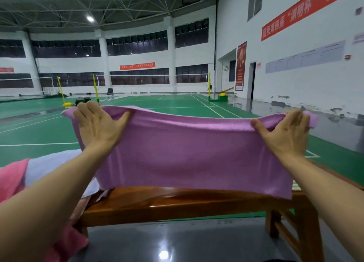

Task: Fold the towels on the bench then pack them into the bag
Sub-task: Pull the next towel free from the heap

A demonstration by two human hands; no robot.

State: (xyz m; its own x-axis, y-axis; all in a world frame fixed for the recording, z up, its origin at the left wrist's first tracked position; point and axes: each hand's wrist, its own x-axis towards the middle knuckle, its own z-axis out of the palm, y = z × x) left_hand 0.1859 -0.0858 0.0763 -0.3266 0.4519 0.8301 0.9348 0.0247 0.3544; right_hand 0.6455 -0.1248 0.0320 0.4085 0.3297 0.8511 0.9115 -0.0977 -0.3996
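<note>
From the head view we hold the purple towel (189, 155) stretched in the air above the wooden bench (177, 202): our left hand (98, 125) pinches its top edge at ten o'clock, our right hand (283, 131) at two o'clock. A pink towel (11, 179) and a white towel (49, 167) lie at eight o'clock.

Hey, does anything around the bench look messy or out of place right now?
Yes, mildly. At the bench's left end, a pink towel and a white towel lie rumpled and unfolded, the pink one spilling over the edge. The purple towel is held up, stretched between the left hand and right hand.
</note>
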